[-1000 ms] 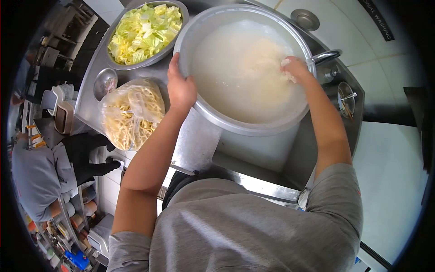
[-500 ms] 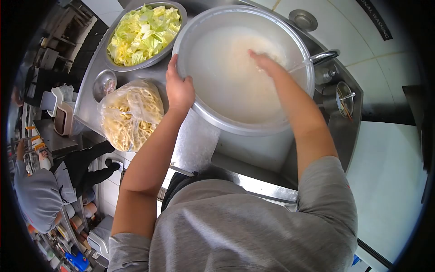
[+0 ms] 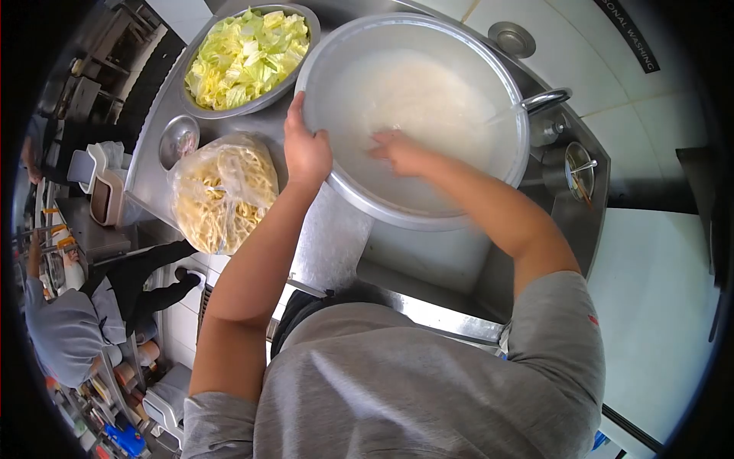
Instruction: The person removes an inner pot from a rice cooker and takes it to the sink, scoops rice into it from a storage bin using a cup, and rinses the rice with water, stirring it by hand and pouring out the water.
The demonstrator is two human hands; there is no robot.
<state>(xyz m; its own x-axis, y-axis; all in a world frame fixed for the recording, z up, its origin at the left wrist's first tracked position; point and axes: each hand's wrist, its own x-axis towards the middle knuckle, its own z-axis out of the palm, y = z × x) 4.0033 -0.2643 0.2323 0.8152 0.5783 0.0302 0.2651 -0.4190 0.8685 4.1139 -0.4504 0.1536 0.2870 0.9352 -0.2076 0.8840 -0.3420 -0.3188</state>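
A large metal basin (image 3: 353,193) holds cloudy whitish water with a pale mass of grains below the surface. It rests over the sink (image 3: 428,260). My left hand (image 3: 307,149) grips the basin's left rim, thumb and fingers apart around the edge. My right hand (image 3: 394,151) is partly in the water at the lower left of the basin's middle; its fingertips are hidden by the murky water. Water runs from the tap (image 3: 547,98) into the basin at the right.
A bowl of chopped lettuce (image 3: 246,57), a small metal bowl (image 3: 179,142) and a bag of noodles (image 3: 223,195) stand left. A container with utensils (image 3: 581,176) is at the right. Another person (image 3: 69,333) stands at the far left.
My right hand has swept from the basin's right side across to the left and nearer to me. My left hand stays on the rim. The other person at the left has shifted.
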